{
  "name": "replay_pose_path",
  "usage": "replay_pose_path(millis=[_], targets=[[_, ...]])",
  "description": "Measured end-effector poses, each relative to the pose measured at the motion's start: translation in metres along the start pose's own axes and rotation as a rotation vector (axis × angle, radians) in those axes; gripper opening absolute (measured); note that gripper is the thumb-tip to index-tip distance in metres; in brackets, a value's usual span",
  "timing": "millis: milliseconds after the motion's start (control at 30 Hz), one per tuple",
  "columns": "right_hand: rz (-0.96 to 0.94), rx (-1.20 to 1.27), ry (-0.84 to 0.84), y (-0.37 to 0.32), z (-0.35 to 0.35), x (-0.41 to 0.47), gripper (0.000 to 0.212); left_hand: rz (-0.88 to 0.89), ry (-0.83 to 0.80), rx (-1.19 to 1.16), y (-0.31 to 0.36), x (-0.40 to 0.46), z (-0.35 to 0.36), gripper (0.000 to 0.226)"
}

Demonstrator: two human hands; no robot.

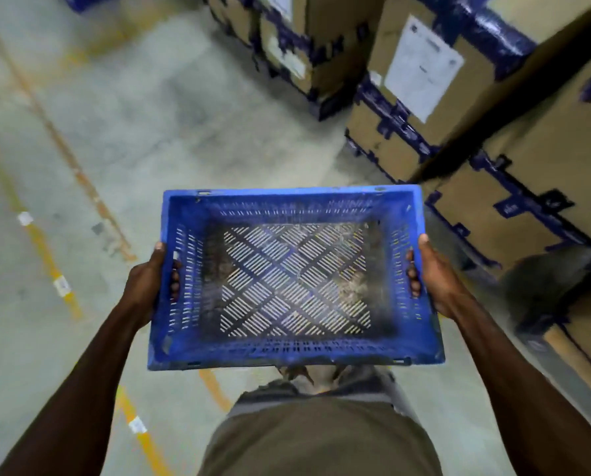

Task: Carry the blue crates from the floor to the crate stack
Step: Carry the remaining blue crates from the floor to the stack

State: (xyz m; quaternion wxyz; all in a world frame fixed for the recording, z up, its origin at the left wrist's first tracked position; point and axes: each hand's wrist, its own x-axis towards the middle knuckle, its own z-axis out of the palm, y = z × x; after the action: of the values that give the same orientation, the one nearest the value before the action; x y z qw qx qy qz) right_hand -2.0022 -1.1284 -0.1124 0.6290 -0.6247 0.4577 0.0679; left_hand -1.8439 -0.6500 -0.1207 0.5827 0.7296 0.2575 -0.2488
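Nothing can be read: the white label (pixel 423 67) on the cardboard box (pixel 435 108) is blurred.

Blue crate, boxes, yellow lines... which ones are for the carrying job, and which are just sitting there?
For the job:
- blue crate, empty, held up off the floor
- left hand, gripping the crate's left side
- right hand, gripping the crate's right side

Just sitting there:
- cardboard boxes with blue tape, stacked on the right
- yellow floor lines
- white paper label on a box

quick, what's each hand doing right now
Left hand: grips the left handle of the blue crate.
Right hand: grips the crate's right handle.
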Motion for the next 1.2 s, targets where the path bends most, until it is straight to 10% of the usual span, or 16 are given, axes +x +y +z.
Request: replay_pose_path(millis=[733,1200], targets=[[-0.288,-0.372,-0.555,-0.426,0.602,0.198,0.055,0.032,0.502,-0.547,0.224,0.231,-0.329,0.051],[-0.373,-0.412,-0.562,-0.615,1.058,0.254,0.049,0.042,0.599,-0.546,0.403,0.525,-0.644,0.055]])
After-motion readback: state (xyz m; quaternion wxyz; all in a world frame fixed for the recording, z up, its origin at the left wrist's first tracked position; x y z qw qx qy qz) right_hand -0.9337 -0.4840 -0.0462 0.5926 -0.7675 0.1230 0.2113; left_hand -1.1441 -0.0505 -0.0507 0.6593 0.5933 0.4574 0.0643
